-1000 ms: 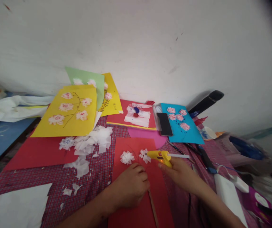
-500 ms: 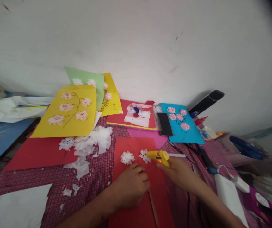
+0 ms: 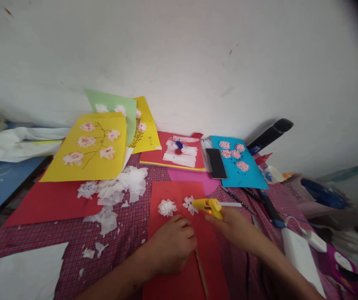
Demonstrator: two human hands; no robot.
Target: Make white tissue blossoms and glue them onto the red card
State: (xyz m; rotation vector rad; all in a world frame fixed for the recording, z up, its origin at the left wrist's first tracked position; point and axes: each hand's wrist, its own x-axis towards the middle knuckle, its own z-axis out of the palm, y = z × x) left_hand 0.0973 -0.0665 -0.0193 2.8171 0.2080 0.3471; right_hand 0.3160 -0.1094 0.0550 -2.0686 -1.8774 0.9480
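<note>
My right hand point(image 3: 237, 227) is wrapped round the handle of a yellow hot glue gun point(image 3: 207, 205), with a translucent glue stick point(image 3: 230, 204) out of its back. A small orange light glows on the gun. Its nozzle is at the right edge of a white paper flower point(image 3: 189, 205) on the red sheet point(image 3: 182, 189). My left hand point(image 3: 175, 241) rests on that sheet with its fingers curled in; what they hold, if anything, is hidden. A thin brown strip point(image 3: 201, 273) runs down from beside that hand. Another white paper flower point(image 3: 167, 207) lies just above its fingers.
Torn white paper point(image 3: 132, 183) lies left of the red sheet. Behind are a yellow flower picture point(image 3: 104, 129), a phone point(image 3: 216, 163) and a blue flower picture point(image 3: 254, 173). A white power strip point(image 3: 302, 254) and cords are at the right. A wall rises behind.
Both hands and the glue gun stay almost where they were. The view has shifted very slightly.
</note>
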